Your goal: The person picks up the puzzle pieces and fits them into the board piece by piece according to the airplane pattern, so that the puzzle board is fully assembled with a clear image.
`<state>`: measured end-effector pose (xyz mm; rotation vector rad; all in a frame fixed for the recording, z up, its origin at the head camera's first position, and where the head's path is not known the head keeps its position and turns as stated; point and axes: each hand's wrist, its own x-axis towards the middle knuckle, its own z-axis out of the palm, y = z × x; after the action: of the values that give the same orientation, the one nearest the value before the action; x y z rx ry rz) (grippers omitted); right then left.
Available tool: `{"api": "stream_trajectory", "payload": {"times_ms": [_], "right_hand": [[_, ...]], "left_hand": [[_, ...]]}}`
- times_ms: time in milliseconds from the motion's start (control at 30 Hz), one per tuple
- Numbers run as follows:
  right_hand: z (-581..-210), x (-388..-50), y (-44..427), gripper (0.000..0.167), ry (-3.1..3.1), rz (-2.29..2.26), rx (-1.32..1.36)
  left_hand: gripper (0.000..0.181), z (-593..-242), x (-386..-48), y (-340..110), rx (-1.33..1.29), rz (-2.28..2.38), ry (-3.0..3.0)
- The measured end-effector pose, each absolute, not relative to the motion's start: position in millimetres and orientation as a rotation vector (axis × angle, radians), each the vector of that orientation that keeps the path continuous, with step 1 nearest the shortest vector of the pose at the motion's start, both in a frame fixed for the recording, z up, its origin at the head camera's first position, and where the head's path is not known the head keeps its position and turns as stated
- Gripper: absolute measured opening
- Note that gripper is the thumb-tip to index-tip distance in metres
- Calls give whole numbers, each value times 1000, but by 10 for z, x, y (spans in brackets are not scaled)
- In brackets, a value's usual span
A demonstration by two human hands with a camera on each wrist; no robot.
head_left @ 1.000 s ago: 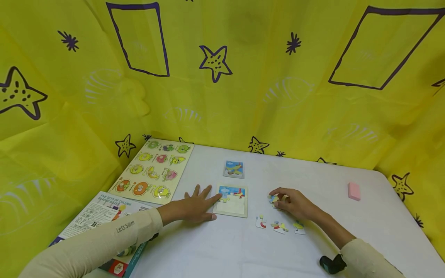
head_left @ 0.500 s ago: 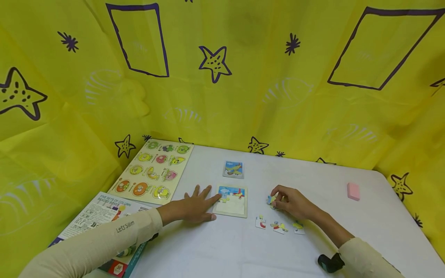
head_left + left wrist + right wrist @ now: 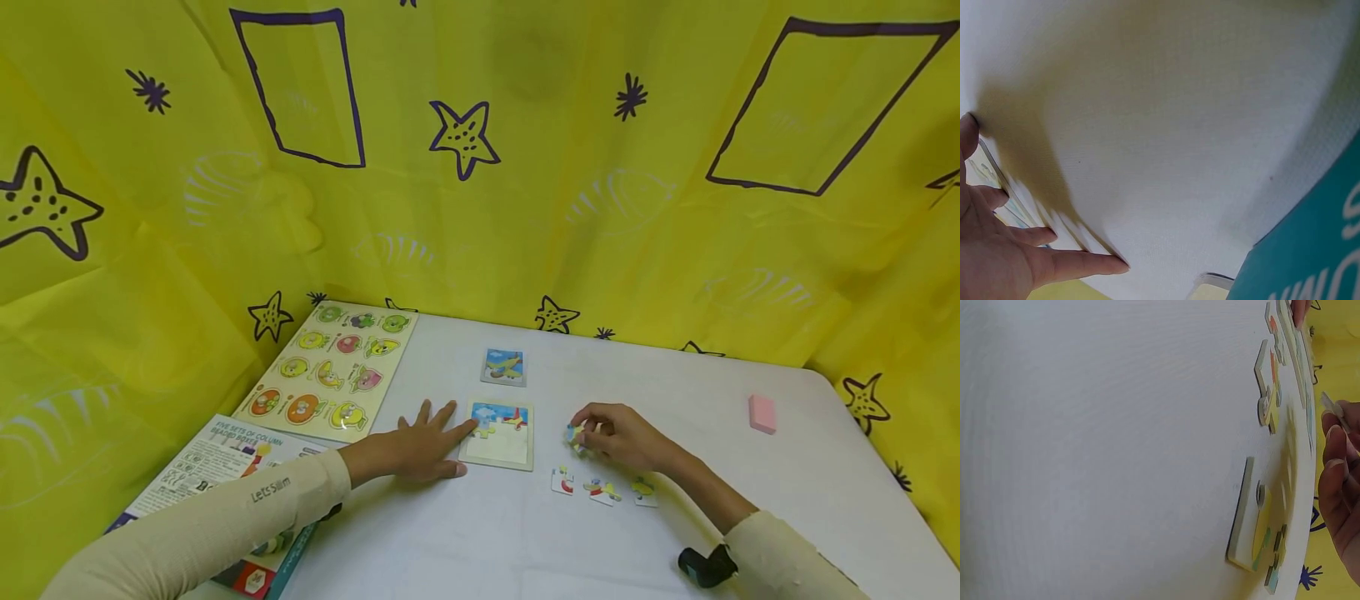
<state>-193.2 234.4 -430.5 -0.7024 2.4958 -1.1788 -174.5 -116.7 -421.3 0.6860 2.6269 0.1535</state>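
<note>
My left hand (image 3: 423, 448) lies with spread fingers beside the puzzle tray (image 3: 497, 464), a fingertip touching its left side. Inside that tray a few joined pieces make blue sky and a red plane part along the top; the lower part is bare white. My right hand (image 3: 624, 437) pinches a blue and yellow jigsaw piece (image 3: 575, 437) between thumb and fingers, to the right of the tray. The right wrist view shows this jigsaw piece (image 3: 1330, 404) edge-on, held above the table. Loose jigsaw pieces (image 3: 602, 490) lie below that hand.
A small finished plane picture (image 3: 504, 367) lies behind the tray. At the left are a fruit board (image 3: 327, 371) and a printed box (image 3: 213, 458). A pink block (image 3: 762, 413) rests at the right. Yellow curtain (image 3: 525, 208) surrounds the table's back and sides.
My right hand, pinching the jigsaw piece, has shifted slightly left toward the tray, and the piece has turned in the fingers. The left hand has stayed in place.
</note>
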Motion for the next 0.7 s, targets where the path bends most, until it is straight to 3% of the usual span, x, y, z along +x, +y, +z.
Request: {"api": "stream_trajectory", "payload": {"times_ms": [333, 700], "right_hand": [[-4250, -1923, 2285, 31, 2400, -1253, -655], [-4294, -1907, 2233, 18, 2359, -1258, -722]], "left_hand": [[73, -4225, -1751, -1168, 699, 123, 2636], [73, -4222, -1748, -1169, 696, 125, 2637]]}}
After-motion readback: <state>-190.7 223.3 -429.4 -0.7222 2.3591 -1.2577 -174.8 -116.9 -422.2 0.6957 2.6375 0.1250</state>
